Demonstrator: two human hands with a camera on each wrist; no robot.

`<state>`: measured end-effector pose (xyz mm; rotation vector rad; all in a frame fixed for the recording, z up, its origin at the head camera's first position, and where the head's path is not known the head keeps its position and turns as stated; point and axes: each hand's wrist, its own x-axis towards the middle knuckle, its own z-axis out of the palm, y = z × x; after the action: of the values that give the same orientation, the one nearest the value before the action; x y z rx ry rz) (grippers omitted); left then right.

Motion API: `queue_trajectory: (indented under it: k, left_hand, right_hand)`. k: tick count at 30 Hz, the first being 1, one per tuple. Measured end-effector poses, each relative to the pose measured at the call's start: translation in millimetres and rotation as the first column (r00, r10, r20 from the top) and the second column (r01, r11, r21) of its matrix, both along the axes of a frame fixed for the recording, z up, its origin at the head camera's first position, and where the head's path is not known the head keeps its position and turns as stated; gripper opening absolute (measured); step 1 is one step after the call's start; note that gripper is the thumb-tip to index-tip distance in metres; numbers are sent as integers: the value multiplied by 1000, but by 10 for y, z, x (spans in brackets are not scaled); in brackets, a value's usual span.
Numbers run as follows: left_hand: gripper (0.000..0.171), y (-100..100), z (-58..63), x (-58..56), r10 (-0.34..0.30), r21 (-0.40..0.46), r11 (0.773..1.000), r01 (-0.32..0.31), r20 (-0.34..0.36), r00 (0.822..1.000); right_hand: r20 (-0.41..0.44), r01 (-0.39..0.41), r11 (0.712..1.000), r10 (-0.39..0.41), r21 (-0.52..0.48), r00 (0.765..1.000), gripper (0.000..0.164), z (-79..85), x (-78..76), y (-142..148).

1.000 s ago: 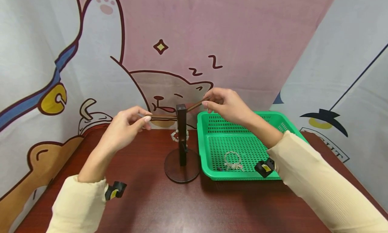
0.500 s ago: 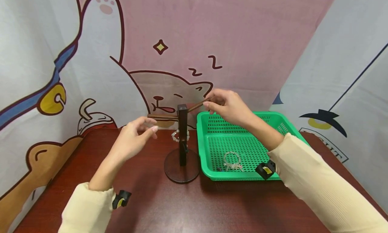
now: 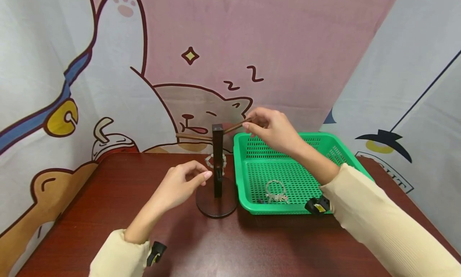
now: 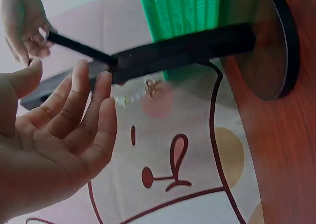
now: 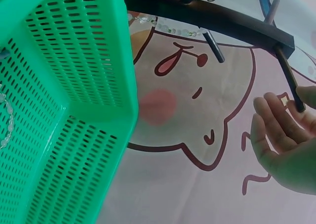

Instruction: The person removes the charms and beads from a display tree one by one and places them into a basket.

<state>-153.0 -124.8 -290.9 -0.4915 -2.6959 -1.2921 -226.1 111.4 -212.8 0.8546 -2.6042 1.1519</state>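
A dark wooden jewelry stand has an upright post on a round base, with pegs jutting from it. My right hand pinches the end of the upper right peg between thumb and finger. My left hand is left of the post, its fingers loosely bent and holding nothing. Its fingertips are close to a lower peg that points toward me. The upper left peg sticks out untouched. A beaded bracelet hangs behind the post, partly hidden by it.
To the right of the stand is a green perforated plastic basket. In it lie a clear beaded bracelet and a small dark item. The reddish-brown table meets a cartoon-printed cloth at the back.
My left hand has let go of the upper left peg and moved down and right toward the lower part of the post. My right hand stays on its peg.
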Motion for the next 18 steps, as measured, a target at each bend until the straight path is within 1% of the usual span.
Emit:
queue_trajectory:
  k: [7,11,18]
  left_hand:
    - [15,120,-42,40,-13,6,1000,14,-36,999]
    - [13,150,-65,50,2,6,1000,-2,-56,998]
    - [14,171,-66,76,35,-9,999,-36,-80,996]
  right_hand:
    - [-7,30,1000,-30,-5,1000,12,-9,65,-10]
    - [-2,41,999,-41,-9,999,12,-10,98,-14]
    - [-27,44,999,-44,-11,999,12,-7,152,-10]
